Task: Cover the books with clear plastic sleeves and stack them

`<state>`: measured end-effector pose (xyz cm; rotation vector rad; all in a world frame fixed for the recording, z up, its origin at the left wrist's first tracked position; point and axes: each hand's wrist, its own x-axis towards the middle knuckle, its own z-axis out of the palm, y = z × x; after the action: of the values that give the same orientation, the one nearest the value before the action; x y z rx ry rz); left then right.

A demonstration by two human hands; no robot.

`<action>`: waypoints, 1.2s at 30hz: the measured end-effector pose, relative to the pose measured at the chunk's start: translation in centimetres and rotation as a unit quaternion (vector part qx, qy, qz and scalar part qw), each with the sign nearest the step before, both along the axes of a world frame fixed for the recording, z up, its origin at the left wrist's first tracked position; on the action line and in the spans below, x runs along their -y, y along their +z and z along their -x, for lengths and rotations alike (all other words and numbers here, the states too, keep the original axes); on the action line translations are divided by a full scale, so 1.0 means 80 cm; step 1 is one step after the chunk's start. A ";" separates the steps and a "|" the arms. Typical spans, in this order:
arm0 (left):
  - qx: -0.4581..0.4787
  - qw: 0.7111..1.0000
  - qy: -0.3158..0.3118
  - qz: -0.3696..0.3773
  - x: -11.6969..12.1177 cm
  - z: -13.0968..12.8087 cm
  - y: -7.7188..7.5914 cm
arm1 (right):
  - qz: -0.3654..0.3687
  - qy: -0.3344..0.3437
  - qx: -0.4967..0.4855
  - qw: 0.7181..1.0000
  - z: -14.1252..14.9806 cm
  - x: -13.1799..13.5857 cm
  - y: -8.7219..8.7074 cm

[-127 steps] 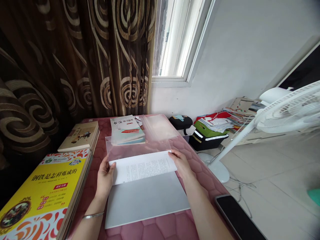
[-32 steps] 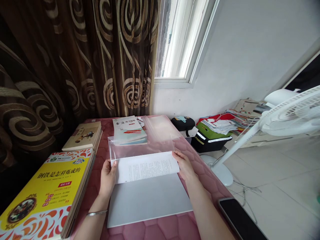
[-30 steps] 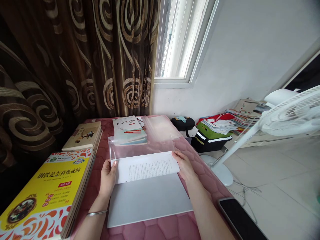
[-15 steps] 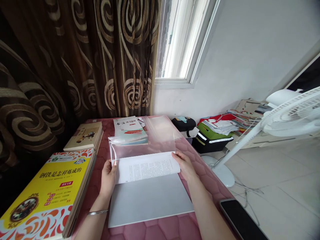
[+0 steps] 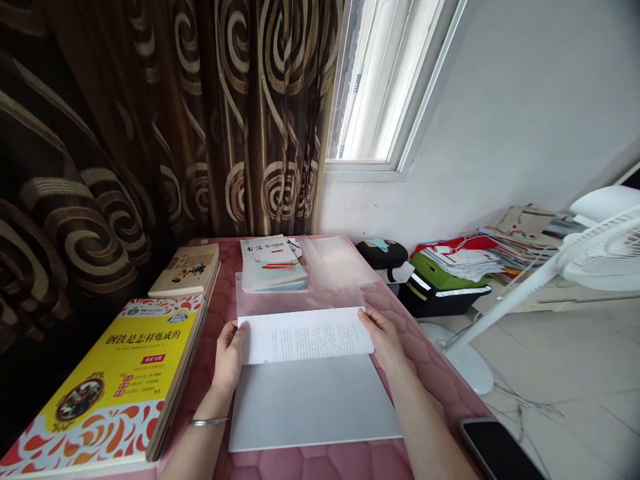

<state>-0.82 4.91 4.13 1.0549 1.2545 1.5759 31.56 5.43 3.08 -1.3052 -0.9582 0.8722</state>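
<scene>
An open book [image 5: 313, 403] lies on the pink quilted surface, its blank pale grey-white side nearest me. Beyond that side a white page of print [image 5: 305, 335] is bent up. A clear plastic book cover [image 5: 295, 301] reaches out past the far edge of the page. My left hand [image 5: 230, 350] is closed on the left edge of the book, thumb on top; a bracelet circles that wrist. At the right edge my right hand [image 5: 384, 339] pinches the book near the far corner of the page. The fingers beneath both edges are hidden.
Stacked books with a yellow one [image 5: 125, 360] on top lie left, a smaller brown book [image 5: 187, 270] behind them. Farther back are thin booklets [image 5: 273, 267] and clear plastic sheets [image 5: 340, 260]. A phone [image 5: 500, 447] sits at the right edge; a white fan [image 5: 520, 293] stands beyond.
The clear plastic cover, raised and creased at its left side before, now lies flatter. Both hands keep their hold on the book. The camera view has turned slightly left.
</scene>
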 end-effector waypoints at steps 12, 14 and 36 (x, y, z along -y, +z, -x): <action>-0.031 0.999 0.023 -0.016 -0.003 0.000 -0.006 | 0.012 0.099 -0.020 0.995 -0.014 0.009 0.016; -0.031 0.999 0.013 -0.014 -0.004 0.001 -0.009 | 0.000 0.073 -0.031 0.997 -0.013 0.009 0.011; -0.039 0.999 0.006 -0.026 -0.004 -0.001 -0.005 | -0.015 -0.044 0.077 0.996 -0.002 0.007 -0.013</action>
<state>-0.72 5.23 3.75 1.1532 1.2791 1.5984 31.71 4.83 2.07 -1.3939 -1.0218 0.6944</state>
